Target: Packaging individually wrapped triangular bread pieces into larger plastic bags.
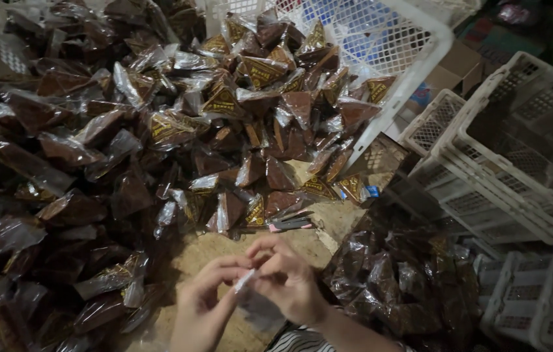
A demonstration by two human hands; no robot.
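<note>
My left hand [204, 303] and my right hand [289, 280] meet low in the middle of the head view, both pinching a small clear plastic wrapper [245, 281] between the fingertips. The wrapper's lower part hangs blurred beneath the hands. Just beyond the hands, a pair of small scissors or clips with pink handles [291, 224] lies on the bare wooden surface [224, 251]. A large heap of triangular brown pieces in clear packets with yellow labels [224, 130] fills the area ahead and to the left.
A white lattice plastic crate [413, 58] leans tilted behind the heap, spilling packets. Stacked white crates [511, 163] stand on the right, more at lower right [537, 300]. A second pile of wrapped brown pieces [400, 274] sits right of my hands.
</note>
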